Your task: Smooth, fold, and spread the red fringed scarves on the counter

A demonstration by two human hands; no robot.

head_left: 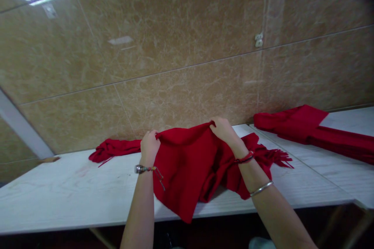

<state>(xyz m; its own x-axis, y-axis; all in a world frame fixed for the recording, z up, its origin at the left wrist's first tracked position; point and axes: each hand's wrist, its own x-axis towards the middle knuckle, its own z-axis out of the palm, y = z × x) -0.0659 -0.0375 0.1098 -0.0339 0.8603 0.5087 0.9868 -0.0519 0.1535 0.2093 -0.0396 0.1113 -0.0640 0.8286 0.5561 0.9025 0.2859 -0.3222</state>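
A red scarf [187, 163] with fringed ends is spread between my two hands, its upper edge raised from the white table. My left hand [150, 148] is closed on that edge at the left. At the right, my right hand [223, 129] pinches the same edge. The middle of the cloth hangs down in folds, and one corner drops over the table's front edge. To the right, a bunched part with fringe lies under and beyond my right forearm. Another bunched red length lies left of my left hand; whether it belongs to the same scarf I cannot tell.
A second red cloth [292, 124], folded, lies on the right part of the white table [87, 198]. A seam crosses the tabletop there. Behind the table stands a glossy brown tiled wall [181, 46] with a small white fitting [258, 40].
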